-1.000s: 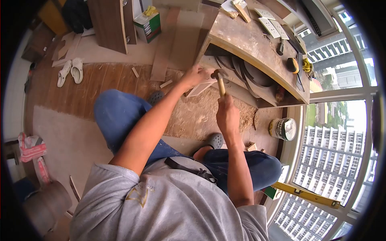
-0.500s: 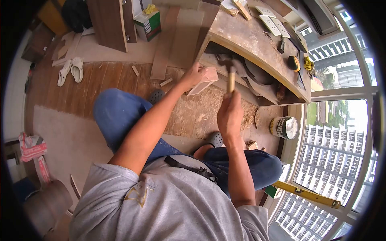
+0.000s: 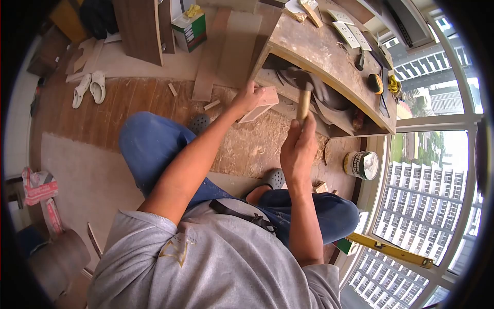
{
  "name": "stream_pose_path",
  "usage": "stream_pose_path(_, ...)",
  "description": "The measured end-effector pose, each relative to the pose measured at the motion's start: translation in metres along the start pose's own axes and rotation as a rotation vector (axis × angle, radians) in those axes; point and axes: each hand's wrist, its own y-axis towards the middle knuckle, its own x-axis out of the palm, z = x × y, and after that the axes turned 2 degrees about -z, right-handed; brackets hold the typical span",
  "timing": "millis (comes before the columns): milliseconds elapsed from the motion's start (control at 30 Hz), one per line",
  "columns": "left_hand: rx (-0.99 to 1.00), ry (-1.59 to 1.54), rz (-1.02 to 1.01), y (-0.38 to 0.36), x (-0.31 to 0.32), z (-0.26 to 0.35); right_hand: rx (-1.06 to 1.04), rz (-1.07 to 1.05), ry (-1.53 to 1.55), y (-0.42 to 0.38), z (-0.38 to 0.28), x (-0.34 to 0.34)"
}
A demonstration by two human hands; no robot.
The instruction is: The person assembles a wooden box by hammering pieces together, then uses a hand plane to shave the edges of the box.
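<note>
My left hand (image 3: 249, 97) grips the upper edge of a small pale wooden box (image 3: 264, 104), tilted above the shaving-strewn floor. Its fingertips are partly hidden at the far side. My right hand (image 3: 298, 148) is wrapped round the wooden handle of a hammer (image 3: 304, 104). The hammer's dark head points away from me, in front of the opening of a wooden workbench (image 3: 329, 51) and to the right of the box. Head and box are apart.
Wood shavings (image 3: 249, 149) cover the floor between my feet. A white bucket (image 3: 361, 165) stands by the window, near a yellow spirit level (image 3: 391, 250). On the bench lie socket plates (image 3: 346, 33) and a tape measure (image 3: 375, 83). Pale clogs (image 3: 98, 86) rest at left.
My right hand and the hammer have shifted slightly to the right, and the hammer's angle has changed. The left hand and the box stay nearly in place.
</note>
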Motion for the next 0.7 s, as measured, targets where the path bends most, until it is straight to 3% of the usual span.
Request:
stream_pose_path(100, 0.019, -0.041, 0.001, 0.001, 0.001, -0.005, 0.052, -0.061, 0.004, -0.017, 0.025, 0.024)
stream_pose_path(133, 0.02, -0.061, -0.006, 0.002, 0.003, -0.008, 0.152, -0.384, -0.246, -0.016, 0.035, 0.028)
stream_pose_path(300, 0.05, 0.008, 0.019, -0.001, 0.009, -0.019, 0.139, -0.331, -0.239, -0.008, 0.013, 0.008)
stream_pose_path(367, 0.043, 0.019, 0.024, 0.004, 0.007, -0.013, 0.045, -0.022, -0.073, -0.006, 0.001, 0.008)
stream_pose_path(400, 0.061, 0.008, 0.03, 0.003, 0.008, -0.016, 0.007, 0.032, -0.086, -0.007, 0.002, 0.01)
stream_pose_path(433, 0.087, 0.0, 0.038, 0.004, 0.007, -0.015, 0.005, 0.037, -0.083, -0.008, 0.012, 0.017)
stream_pose_path(500, 0.028, -0.014, 0.029, 0.0, 0.006, -0.01, 0.164, -0.445, -0.334, -0.01, 0.033, 0.025)
stream_pose_path(567, -0.017, -0.029, 0.017, 0.008, 0.004, 0.001, 0.08, -0.416, -0.317, -0.003, 0.042, 0.018)
stream_pose_path(700, -0.016, -0.023, 0.003, -0.003, 0.004, 0.0, 0.147, -0.25, -0.23, -0.011, 0.023, 0.014)
